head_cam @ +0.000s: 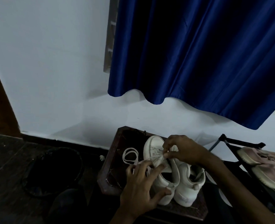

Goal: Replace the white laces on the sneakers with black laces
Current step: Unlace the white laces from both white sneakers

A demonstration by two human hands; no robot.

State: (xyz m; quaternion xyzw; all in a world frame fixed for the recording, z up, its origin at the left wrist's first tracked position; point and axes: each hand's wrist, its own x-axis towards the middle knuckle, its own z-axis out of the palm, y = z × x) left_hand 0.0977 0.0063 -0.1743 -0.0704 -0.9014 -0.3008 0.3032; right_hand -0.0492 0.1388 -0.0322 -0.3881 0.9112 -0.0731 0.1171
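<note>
Two white sneakers stand side by side on a small dark wooden table (111, 172), toes towards the wall. The left sneaker (153, 146) has its white lace (130, 156) partly pulled out, looping onto the table to its left. My left hand (141, 188) rests on that sneaker's side, fingers spread, thumb near the tongue. My right hand (182, 149) pinches the lace at the eyelets over the tongue. The right sneaker (188, 185) is partly hidden behind my right forearm. No black lace is clearly in view.
A blue curtain (198, 54) hangs above against the pale wall. A dark round basket (52, 170) stands on the floor at left. At right, a black rack (240, 143) holds a pinkish worn shoe (267, 164).
</note>
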